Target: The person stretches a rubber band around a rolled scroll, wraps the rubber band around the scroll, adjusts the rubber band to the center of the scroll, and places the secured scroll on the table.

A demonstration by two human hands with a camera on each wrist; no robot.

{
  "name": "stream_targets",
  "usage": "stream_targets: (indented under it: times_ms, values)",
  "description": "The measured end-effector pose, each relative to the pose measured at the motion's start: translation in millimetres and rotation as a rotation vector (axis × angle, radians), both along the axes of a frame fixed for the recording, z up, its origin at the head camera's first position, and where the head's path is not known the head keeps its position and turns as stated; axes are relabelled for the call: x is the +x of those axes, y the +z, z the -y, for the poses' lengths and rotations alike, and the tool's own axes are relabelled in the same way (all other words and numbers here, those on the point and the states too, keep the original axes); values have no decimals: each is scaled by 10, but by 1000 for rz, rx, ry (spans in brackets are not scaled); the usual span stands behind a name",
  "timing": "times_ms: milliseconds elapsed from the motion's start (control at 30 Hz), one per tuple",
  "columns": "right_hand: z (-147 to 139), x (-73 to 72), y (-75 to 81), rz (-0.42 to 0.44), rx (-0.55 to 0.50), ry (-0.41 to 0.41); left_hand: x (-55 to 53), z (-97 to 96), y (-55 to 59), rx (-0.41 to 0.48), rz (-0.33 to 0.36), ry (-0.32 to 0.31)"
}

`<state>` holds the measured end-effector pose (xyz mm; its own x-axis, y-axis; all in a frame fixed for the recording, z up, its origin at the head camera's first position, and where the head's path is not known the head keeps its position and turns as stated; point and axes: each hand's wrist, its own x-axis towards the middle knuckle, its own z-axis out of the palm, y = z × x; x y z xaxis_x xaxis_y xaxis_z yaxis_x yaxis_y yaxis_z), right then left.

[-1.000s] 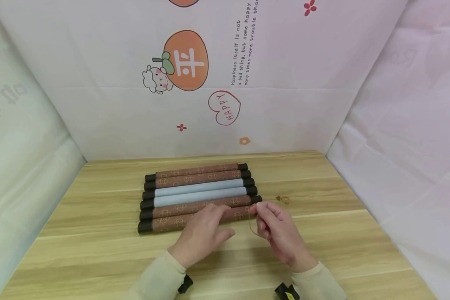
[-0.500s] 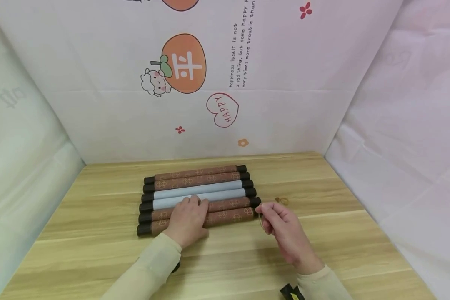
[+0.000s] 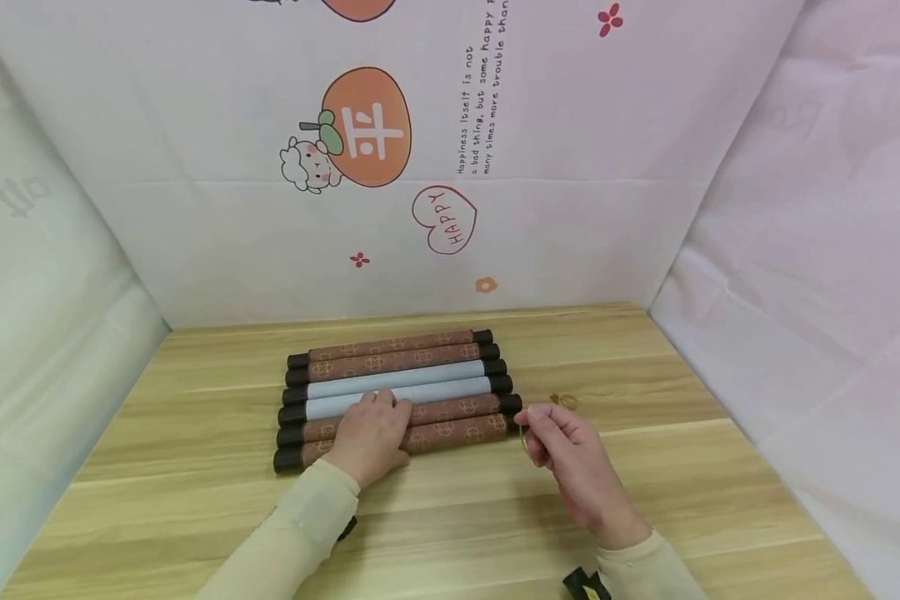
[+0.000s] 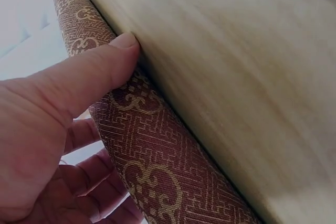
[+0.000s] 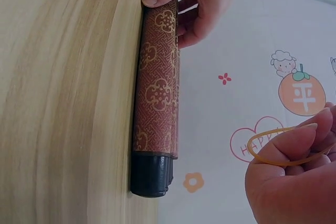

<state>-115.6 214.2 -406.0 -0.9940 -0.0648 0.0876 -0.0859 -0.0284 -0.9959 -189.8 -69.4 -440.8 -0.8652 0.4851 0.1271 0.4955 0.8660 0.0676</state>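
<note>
Several rolled scrolls with black end caps lie side by side in the head view. The nearest scroll (image 3: pixel 457 435) is brown with gold patterns. My left hand (image 3: pixel 371 433) grips it; in the left wrist view the thumb (image 4: pixel 100 69) lies on its near side and the fingers reach over behind it. By the scrolls' right ends, my right hand (image 3: pixel 573 462) pinches a yellowish rubber band (image 5: pixel 265 159), which hangs in a loop from the fingertips, apart from the scrolls.
More small yellowish-brown bands (image 3: pixel 566 402) lie on the wooden table (image 3: pixel 645 467) right of the scrolls. Two pale blue scrolls (image 3: pixel 397 382) lie mid-row, with brown scrolls (image 3: pixel 390 343) behind. White printed cloth (image 3: pixel 570 208) stands behind and at both sides.
My left hand has moved left and come down onto the nearest scrolls. My right hand, still pinching the rubber band, has shifted slightly right. The scrolls keep their places.
</note>
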Motion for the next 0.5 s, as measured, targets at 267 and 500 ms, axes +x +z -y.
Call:
stream_targets:
  times_ms: [267,500]
  values:
    - [-3,3,-1,11,2,-23,38,25,8,-3,19,-37]
    - [-21,4,12,30,26,-27,122,78,25,82,143,-79]
